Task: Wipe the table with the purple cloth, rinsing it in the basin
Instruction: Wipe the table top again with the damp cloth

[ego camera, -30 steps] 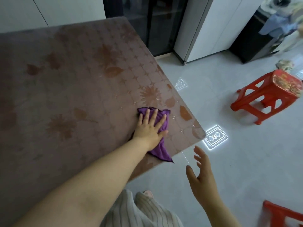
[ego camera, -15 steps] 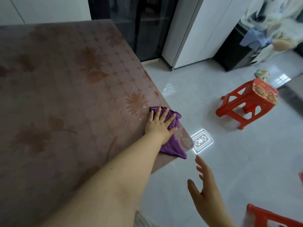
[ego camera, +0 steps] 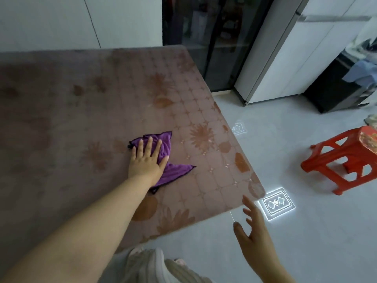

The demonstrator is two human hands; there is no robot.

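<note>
Big brown table [ego camera: 81, 119] with a flower-and-lattice pattern, filling the left and middle of the view. Pale grey tiled floor [ego camera: 306, 252] to the right of it and below. White cabinet [ego camera: 295, 58] at the back right, dark glass door [ego camera: 204, 37] beside it, just behind the table's far corner. Black box [ego camera: 330, 92] heaped with clothes at the right edge. Red plastic stool [ego camera: 367, 139] out on the floor, well apart from the table. Striped trousers [ego camera: 146, 266] at the bottom edge. Now the action: left hand [ego camera: 146, 162] reaching in from the lower left, flat on the purple cloth [ego camera: 166, 149], fingers straight and spread, palm pressing down, no curl, no pinch. Cloth bunched on the tabletop, right of centre and in from the right-hand edge, one corner poking out to the right past the thumb, another fold peeking out under the wrist. Right hand [ego camera: 255, 231] off the table, hanging over the floor just beside the near right corner, fingers loose and splayed, gripping nothing. Smallest of all, glowing diamond tile motif [ego camera: 277, 203] on the floor, just past those fingertips.
</note>
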